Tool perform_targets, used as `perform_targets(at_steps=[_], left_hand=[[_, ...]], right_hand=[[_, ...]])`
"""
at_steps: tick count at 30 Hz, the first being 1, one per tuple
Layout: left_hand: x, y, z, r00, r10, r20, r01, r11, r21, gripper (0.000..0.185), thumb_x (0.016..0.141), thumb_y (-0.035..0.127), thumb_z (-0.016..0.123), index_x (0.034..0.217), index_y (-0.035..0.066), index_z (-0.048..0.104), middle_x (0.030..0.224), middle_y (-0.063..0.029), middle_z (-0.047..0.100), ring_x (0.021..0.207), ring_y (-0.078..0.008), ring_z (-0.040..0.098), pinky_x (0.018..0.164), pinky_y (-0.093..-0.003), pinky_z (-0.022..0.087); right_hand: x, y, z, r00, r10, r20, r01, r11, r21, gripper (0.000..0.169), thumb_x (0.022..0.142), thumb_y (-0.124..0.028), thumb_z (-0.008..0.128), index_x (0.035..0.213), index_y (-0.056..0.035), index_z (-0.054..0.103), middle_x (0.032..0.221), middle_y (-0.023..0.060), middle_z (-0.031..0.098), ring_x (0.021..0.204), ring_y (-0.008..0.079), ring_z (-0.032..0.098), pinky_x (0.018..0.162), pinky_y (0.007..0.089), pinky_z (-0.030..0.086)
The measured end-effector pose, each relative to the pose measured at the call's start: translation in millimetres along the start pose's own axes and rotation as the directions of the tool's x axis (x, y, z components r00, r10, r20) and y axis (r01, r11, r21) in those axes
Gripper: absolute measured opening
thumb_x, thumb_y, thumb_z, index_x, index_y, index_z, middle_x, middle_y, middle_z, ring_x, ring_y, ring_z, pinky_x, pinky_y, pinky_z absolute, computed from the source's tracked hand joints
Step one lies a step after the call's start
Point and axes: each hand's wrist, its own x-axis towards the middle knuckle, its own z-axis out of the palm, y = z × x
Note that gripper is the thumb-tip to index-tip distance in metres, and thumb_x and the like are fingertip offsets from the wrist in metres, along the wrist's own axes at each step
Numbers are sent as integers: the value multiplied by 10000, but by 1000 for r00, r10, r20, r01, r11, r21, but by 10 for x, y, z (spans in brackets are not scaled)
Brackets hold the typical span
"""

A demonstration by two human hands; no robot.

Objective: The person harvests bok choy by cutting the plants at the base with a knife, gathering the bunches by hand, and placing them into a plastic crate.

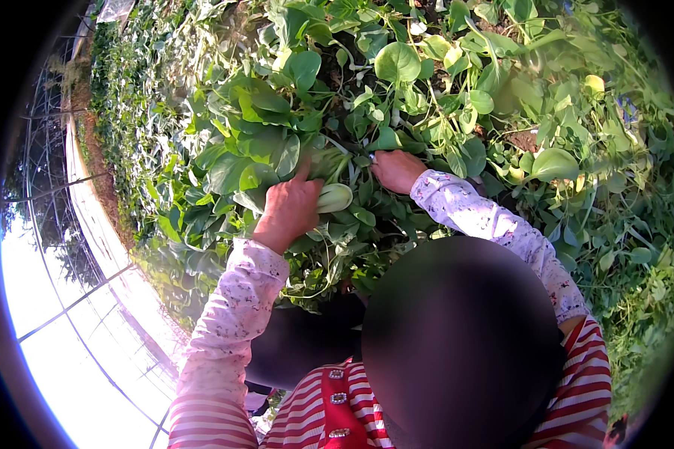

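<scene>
My left hand [293, 203] grips a head of leafy greens that looks like bok choy, its pale stalk base [335, 198] showing just right of my fingers. Broad green leaves [258, 151] spread out above and left of that hand. To the right, my right hand [397, 170] is closed low among the plants around a small object, of which only a bit shows at the fingertips; what it is cannot be told. A dark narrow shape lies by those fingertips, partly covered by leaves. Floral sleeves cover both forearms.
Dense leafy plants [397, 63] surround both hands, some leaves yellowed, with patches of soil [523, 140] between them. Along the left runs a pale curved border [92, 196] beside a framework of thin bars [62, 311]. A piece of clear plastic [115, 10] lies at the upper left.
</scene>
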Motion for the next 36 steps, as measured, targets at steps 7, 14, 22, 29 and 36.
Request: perform_targets(at_steps=[7,14,22,29,36], left_hand=[[122,66,30,993,-68,100,65,997,29,415,657,105,685,1069,122,636,1406,-188,355,930,-353,648,793,-428,533],[156,194,125,975,-140,171,140,990,17,353,676,133,684,1014,58,621,1254,-182,475,900,-331,654,784,-417,535],[140,189,127,967,-138,213,146,989,-24,402,668,130,696,1057,78,611,1179,-125,557,968,-325,630,814,-417,521],[-255,185,-5,988,-155,-21,148,970,-195,499,646,122,709,1132,96,596,1231,-162,538,1011,-323,612,853,-403,510],[-773,252,-210,957,-219,-189,130,909,-395,640,583,97,729,1207,77,591,1319,-221,491,1094,-343,575,914,-391,483]], right_hand=[[117,19,56,998,-45,-45,42,997,-70,269,863,-222,490,883,-9,654,894,234,654,844,399,643,778,478,507],[4,56,-16,993,-115,-31,107,974,-199,172,808,-104,533,859,-14,671,871,210,665,804,365,657,670,417,526],[-103,326,267,983,-180,-36,163,947,-277,155,820,-148,546,884,-41,637,912,182,659,843,357,639,740,445,509],[-242,122,-188,961,27,-275,84,919,385,216,791,-185,670,854,-14,554,713,131,595,786,278,657,593,376,476],[-159,-382,-513,985,-162,-50,108,373,922,582,741,-221,793,1222,-57,509,915,-11,583,548,19,475,402,166,355]])
